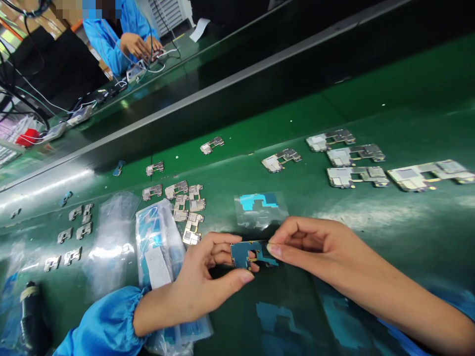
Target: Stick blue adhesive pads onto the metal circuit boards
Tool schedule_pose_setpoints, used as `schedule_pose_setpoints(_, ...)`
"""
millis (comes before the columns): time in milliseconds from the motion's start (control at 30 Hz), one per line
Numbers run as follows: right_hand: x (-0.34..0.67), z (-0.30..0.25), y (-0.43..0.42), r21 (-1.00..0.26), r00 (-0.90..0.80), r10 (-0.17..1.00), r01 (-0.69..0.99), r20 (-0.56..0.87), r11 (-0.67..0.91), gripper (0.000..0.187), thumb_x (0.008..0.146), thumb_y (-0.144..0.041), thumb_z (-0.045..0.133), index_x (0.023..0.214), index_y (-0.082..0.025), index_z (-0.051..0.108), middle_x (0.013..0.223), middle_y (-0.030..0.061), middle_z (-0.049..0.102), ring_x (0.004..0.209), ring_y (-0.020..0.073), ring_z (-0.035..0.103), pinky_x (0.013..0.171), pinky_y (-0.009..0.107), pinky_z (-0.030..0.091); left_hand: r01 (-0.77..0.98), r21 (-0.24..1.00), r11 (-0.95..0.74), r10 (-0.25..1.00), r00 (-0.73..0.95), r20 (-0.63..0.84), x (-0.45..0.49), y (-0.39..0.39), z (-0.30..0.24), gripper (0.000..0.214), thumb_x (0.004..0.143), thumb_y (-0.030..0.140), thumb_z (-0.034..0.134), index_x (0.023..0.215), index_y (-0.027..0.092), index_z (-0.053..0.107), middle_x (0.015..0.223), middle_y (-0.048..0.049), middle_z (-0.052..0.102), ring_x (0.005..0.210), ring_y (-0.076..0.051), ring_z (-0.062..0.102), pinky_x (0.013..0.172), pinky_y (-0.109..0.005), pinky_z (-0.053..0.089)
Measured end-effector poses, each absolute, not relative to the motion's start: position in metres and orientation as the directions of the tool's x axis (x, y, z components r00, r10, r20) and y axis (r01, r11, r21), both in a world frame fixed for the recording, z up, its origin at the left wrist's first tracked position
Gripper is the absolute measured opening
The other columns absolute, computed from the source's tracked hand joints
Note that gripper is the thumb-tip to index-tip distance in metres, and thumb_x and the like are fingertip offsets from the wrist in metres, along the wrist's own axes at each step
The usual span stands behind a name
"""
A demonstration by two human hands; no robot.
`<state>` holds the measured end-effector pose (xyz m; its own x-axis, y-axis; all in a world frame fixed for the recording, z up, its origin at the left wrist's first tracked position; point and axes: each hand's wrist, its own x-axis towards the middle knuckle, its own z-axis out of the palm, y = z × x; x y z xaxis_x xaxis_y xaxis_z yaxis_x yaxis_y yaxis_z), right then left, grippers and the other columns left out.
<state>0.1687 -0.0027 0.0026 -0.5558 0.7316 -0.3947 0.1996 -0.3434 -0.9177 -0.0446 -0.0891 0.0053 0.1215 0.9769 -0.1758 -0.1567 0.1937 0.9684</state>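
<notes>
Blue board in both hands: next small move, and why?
Probably press along the right end of the blue board with the right hand while the left hand steadies it: both hands pinch it low over the mat, and the right fingertips sit on that end.

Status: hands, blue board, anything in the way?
Left hand pinches blue board. Right hand fingertips on its right end. Sticker sheet lies behind on belt, not touching.

From the board [241,255] we hold, a film sheet [260,207] lies at 12 o'clock, more boards [356,175] at 2, bags [156,242] at 9.
</notes>
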Motion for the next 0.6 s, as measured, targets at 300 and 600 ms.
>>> schedule_pose_setpoints(300,0.169,0.007,-0.003,-0.912,-0.570,0.714,0.211,-0.407,-0.352,0.017,0.080,-0.038,0.076,0.073,-0.023,0.070,0.075,0.0014,0.075,0.073,0.0174,0.070,0.064,0.025,0.051,-0.160,0.950,0.268,0.957,0.154,-0.244,-0.048,-0.089,0.010,0.016,0.104,0.026,0.053,0.116,0.020,0.061,0.099,-0.0043,0.080,0.095,-0.013,0.075,0.088,-0.023,0.056)
schedule_pose_setpoints(600,0.170,0.007,-0.002,-0.924,-0.570,0.730,0.180,-0.377,-0.337,0.012,0.079,-0.031,0.075,0.071,-0.023,0.070,0.069,-0.0010,0.071,0.067,0.0143,0.067,0.059,0.022,0.048,-0.406,0.813,0.417,0.903,0.289,-0.318,-0.051,-0.081,0.002,0.012,0.097,0.026,0.065,0.105,0.017,0.063,0.102,-0.0083,0.079,0.092,-0.021,0.077,0.074,-0.027,0.063)
